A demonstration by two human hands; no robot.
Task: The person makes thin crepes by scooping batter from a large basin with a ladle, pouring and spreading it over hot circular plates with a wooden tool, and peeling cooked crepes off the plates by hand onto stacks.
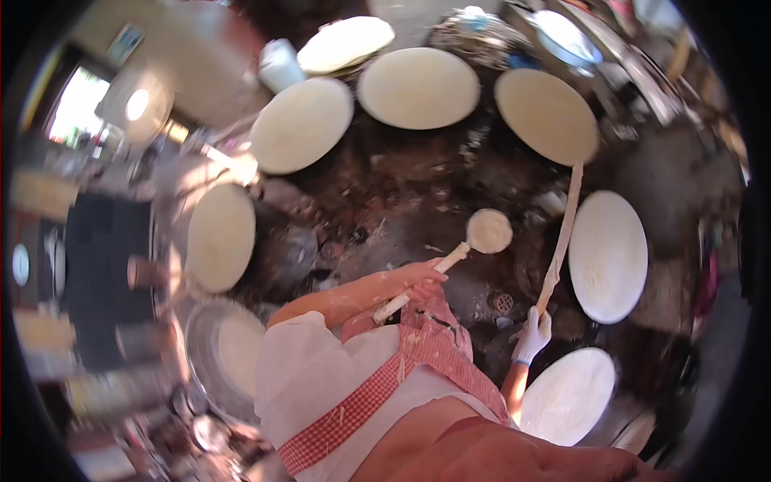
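My left hand (pixel 424 281), bare, is closed around the pale handle of a ladle (pixel 489 231) whose round bowl holds creamy batter. The ladle hangs over the dark middle of the stove area. My right hand (pixel 532 336) wears a white glove and grips a long wooden stick (pixel 562 245). The stick's far end meets the lower edge of a round griddle (pixel 548 115) covered by a pale sheet of batter. To the right of the stick lies another batter-covered griddle (pixel 608 257). One more coated griddle (pixel 567 398) sits beside my right forearm.
Further round griddles with pale sheets curve around me: a back one (pixel 419 88), a back-left one (pixel 303 126) and a left one (pixel 221 238). A large basin (pixel 195 341) of pale batter stands at my left. A blue basin (pixel 590 53) is at the back right.
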